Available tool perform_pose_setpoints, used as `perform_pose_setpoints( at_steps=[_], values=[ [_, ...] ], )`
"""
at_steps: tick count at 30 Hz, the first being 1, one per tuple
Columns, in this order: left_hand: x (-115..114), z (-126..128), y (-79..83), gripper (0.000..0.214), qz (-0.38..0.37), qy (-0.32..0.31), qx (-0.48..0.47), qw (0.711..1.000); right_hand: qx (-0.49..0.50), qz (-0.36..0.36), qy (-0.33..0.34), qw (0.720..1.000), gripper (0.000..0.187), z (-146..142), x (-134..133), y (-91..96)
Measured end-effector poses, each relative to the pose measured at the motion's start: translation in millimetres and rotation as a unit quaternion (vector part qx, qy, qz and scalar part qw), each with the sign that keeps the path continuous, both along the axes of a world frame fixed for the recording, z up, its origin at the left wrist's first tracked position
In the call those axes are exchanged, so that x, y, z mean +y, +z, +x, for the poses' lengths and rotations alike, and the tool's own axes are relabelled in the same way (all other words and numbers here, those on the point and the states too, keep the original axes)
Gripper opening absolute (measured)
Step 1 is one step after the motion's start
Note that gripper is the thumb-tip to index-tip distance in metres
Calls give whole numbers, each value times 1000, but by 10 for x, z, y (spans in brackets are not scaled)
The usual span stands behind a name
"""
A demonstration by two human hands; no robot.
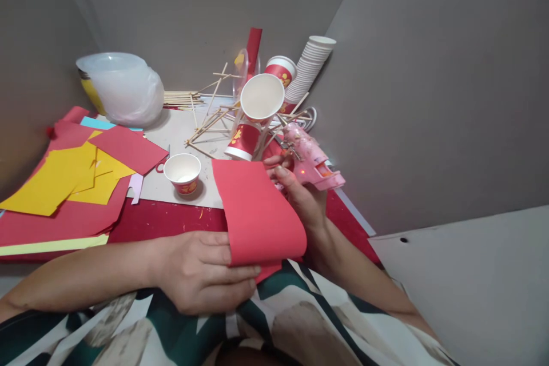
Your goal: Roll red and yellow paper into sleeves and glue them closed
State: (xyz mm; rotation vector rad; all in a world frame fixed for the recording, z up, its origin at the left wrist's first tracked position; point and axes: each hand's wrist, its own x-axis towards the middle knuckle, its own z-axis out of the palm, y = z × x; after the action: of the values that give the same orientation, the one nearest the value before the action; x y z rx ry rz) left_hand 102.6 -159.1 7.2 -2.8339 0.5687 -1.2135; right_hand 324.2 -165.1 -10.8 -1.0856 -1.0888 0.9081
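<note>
A sheet of red paper is bent over in a soft curve in front of me, its curled edge toward my lap. My left hand grips its lower left part, fingers reaching into the bend. My right hand is at its upper right edge, thumb and fingertips bent close together there; the paper hides part of this hand. Just beyond the right hand is a pink glue gun with a small orange light lit. A paper cup stands upright to the left of the sheet.
Behind the sheet, red-and-white cups and joined wooden sticks form a cluster. A leaning stack of cups is near the wall. Yellow paper and red sheets lie left, by a translucent container. Scissors are partly covered.
</note>
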Motion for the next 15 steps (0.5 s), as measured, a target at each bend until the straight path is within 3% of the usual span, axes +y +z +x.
perform_pose_setpoints(
  at_steps=[5, 9, 15],
  values=[
    [10, 35, -73, 12, -38, -11, 11, 999, 37, 40, -36, 998, 22, 29, 38, -3],
    [20, 32, -156, 12, -65, -13, 19, 998, 8, 63, -44, 997, 21, 66, 73, 5],
    [75, 18, -260, 20, -172, 11, 54, 984, -51, 183, -167, 968, 25, 236, 96, -72]
  ],
)
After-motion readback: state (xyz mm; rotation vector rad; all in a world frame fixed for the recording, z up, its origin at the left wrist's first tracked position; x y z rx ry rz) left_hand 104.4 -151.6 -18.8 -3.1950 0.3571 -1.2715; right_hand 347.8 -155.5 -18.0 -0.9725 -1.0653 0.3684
